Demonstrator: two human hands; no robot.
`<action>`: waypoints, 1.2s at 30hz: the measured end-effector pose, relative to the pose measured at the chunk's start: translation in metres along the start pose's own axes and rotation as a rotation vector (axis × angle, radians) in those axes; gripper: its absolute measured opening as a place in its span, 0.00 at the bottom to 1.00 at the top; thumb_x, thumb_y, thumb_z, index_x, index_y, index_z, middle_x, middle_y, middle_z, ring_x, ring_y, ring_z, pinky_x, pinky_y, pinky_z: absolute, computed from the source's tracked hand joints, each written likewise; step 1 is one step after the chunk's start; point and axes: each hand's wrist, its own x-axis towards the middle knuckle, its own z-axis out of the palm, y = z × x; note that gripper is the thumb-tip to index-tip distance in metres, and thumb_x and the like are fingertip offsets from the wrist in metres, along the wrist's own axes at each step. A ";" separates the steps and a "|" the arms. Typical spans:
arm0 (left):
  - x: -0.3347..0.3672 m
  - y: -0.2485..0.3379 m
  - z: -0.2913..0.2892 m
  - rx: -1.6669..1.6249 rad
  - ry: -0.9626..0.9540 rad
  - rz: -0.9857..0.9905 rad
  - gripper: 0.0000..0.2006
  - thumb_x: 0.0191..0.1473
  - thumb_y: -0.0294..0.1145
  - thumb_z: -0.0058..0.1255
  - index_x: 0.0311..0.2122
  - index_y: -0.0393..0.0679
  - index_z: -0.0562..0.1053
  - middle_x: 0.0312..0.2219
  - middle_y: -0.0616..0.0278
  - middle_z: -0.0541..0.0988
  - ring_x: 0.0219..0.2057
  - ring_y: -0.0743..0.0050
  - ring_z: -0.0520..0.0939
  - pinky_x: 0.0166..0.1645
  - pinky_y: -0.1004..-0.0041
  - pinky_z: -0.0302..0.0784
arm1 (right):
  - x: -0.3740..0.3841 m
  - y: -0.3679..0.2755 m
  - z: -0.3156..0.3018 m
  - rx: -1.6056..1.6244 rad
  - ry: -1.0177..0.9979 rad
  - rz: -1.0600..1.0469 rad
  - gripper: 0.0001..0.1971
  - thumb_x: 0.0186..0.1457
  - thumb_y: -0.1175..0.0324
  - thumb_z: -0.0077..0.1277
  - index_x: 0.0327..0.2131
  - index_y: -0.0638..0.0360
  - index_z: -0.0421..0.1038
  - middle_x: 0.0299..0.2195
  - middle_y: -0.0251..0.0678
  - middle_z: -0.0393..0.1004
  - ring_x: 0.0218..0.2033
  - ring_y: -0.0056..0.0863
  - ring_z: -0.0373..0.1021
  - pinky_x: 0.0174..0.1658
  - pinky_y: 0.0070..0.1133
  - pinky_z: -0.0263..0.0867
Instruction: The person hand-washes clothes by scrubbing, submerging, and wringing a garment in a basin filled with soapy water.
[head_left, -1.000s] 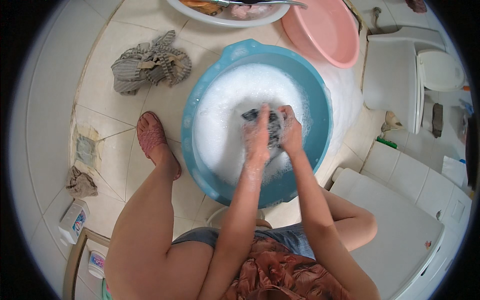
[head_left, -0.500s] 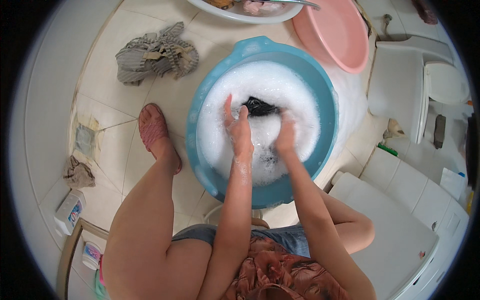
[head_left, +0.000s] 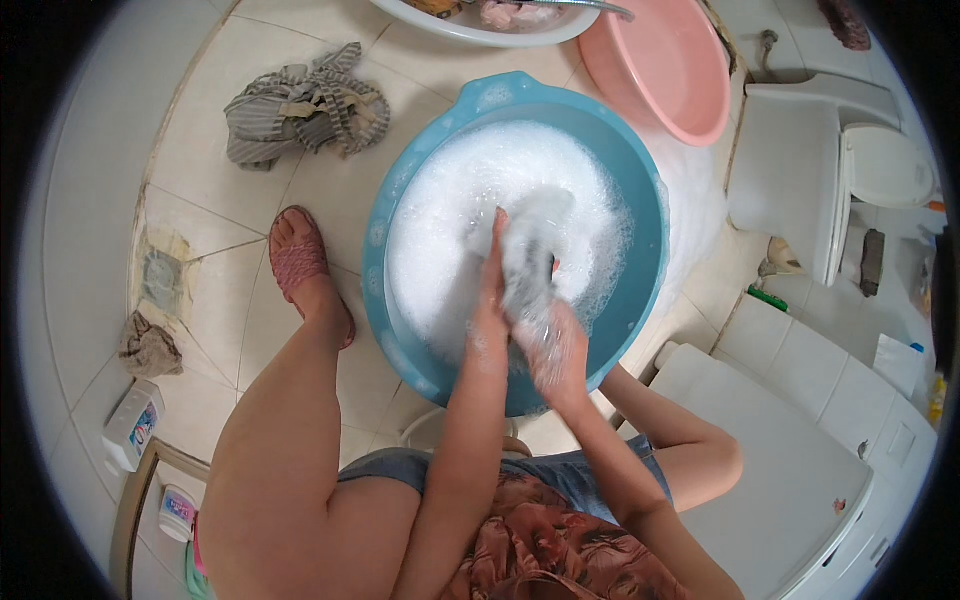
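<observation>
A large blue basin [head_left: 655, 215] full of white suds [head_left: 440, 220] sits before me on the floor. Above the suds is a foam-covered cloth [head_left: 535, 245], dark where it shows through and smeared by motion. My right hand [head_left: 557, 350] is closed on its near end, with lather over the knuckles. Along the cloth's left side lies my left hand [head_left: 493, 280], holding it with one finger pointing up and away. The cloth hides most of that palm. Its kind of garment cannot be made out.
A striped grey cloth heap [head_left: 305, 110] lies on the tiles at left. Beyond the blue basin stand a pink basin [head_left: 670, 70] and a white basin [head_left: 490, 38] holding clothes. A toilet [head_left: 790, 180] and white appliance [head_left: 760, 450] stand at right, a bottle [head_left: 133, 425] at lower left.
The dark cloth, partly sunk in the suds before, is now lifted and covered in foam. My right hand has come nearer to me and closer to my left hand.
</observation>
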 end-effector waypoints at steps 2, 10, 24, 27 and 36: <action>-0.011 0.010 -0.005 0.063 -0.127 0.100 0.40 0.43 0.63 0.43 0.52 0.39 0.59 0.47 0.49 0.66 0.51 0.58 0.64 0.53 0.62 0.59 | -0.013 -0.014 0.007 0.089 0.030 -0.017 0.13 0.44 0.69 0.52 0.36 0.61 0.67 0.31 0.39 0.70 0.30 0.31 0.67 0.36 0.21 0.63; 0.017 -0.012 -0.014 -0.202 0.165 0.154 0.22 0.50 0.44 0.44 0.45 0.37 0.64 0.37 0.57 0.72 0.41 0.65 0.71 0.44 0.69 0.69 | 0.063 0.016 0.019 -0.268 0.255 -0.007 0.13 0.41 0.63 0.54 0.30 0.60 0.72 0.21 0.45 0.71 0.23 0.39 0.69 0.26 0.25 0.65; 0.011 0.026 -0.022 0.601 0.696 0.364 0.35 0.53 0.51 0.33 0.55 0.30 0.49 0.55 0.43 0.52 0.56 0.50 0.54 0.58 0.66 0.48 | 0.083 0.103 0.024 -0.683 -0.767 0.044 0.17 0.49 0.71 0.36 0.44 0.61 0.63 0.45 0.51 0.64 0.47 0.39 0.62 0.48 0.29 0.58; 0.024 -0.019 0.004 0.760 0.503 0.419 0.37 0.52 0.54 0.34 0.56 0.32 0.48 0.55 0.43 0.52 0.56 0.52 0.54 0.58 0.67 0.47 | 0.068 0.178 0.023 0.123 0.031 0.350 0.15 0.54 0.67 0.35 0.42 0.66 0.63 0.40 0.46 0.68 0.37 0.33 0.66 0.41 0.25 0.62; -0.010 0.024 0.015 0.069 0.043 -0.012 0.26 0.49 0.56 0.41 0.42 0.41 0.67 0.34 0.65 0.72 0.38 0.74 0.71 0.39 0.72 0.70 | -0.014 -0.005 -0.003 -0.009 -0.037 -0.104 0.18 0.36 0.63 0.58 0.33 0.62 0.70 0.29 0.42 0.72 0.30 0.40 0.70 0.34 0.25 0.66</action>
